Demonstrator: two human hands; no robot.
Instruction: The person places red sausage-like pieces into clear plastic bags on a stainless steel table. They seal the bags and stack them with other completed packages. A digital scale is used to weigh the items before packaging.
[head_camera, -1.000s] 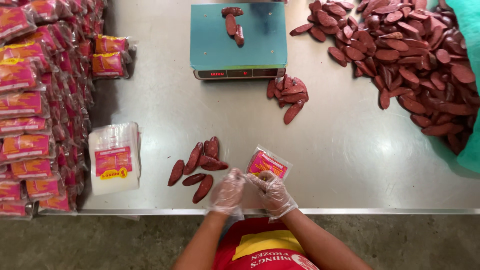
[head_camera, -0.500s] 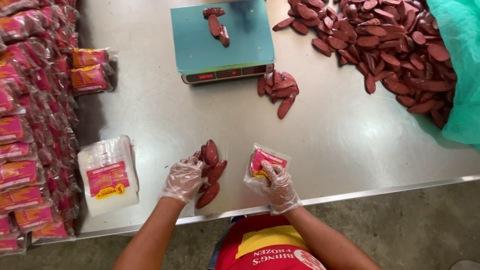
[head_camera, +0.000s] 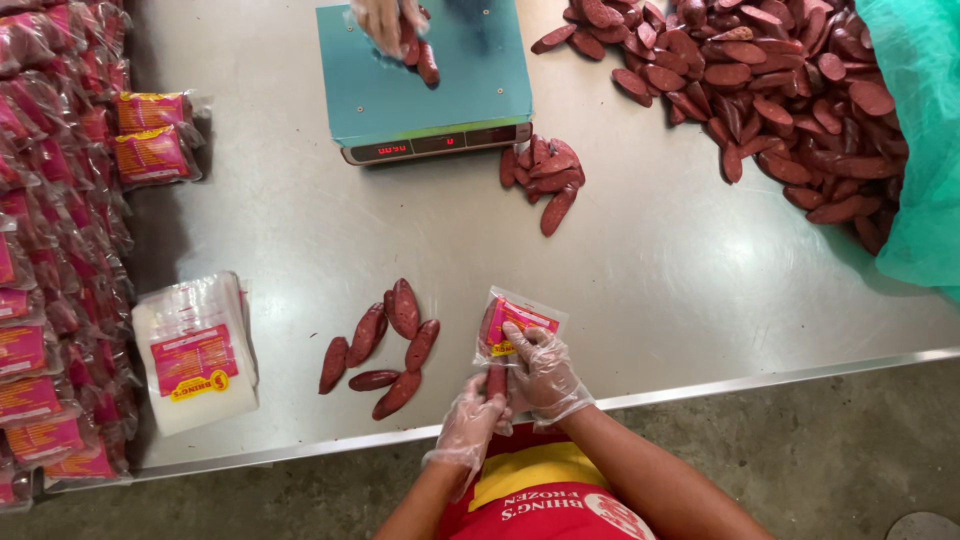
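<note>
- The left hand, in a thin clear glove, is at the near edge of the steel table. Its fingers are closed together in a pinch around the lower end of a dark red sausage.
- The sausage stands with its long axis running near to far. Its far end goes into the open mouth of the small clear bag, and its near end is toward the person.
- The right hand, also gloved, lies on the bag from the right side. Its fingers are slightly spread and pressed on the pink label, and the thumb side grips the edge of the bag mouth.
- The bag lies flat near the table edge, its mouth toward the person, tilted a little to the right at the far end.
- Just to the left, six loose sausages lie in a small group, most of them pointing diagonally.
- More to the left is a stack of empty bags, and beside it a row of filled packs.
- Farther away stands a teal scale, where another person's gloved hand touches sausages.
- A big sausage pile is at the far right, beside a green net.
</note>
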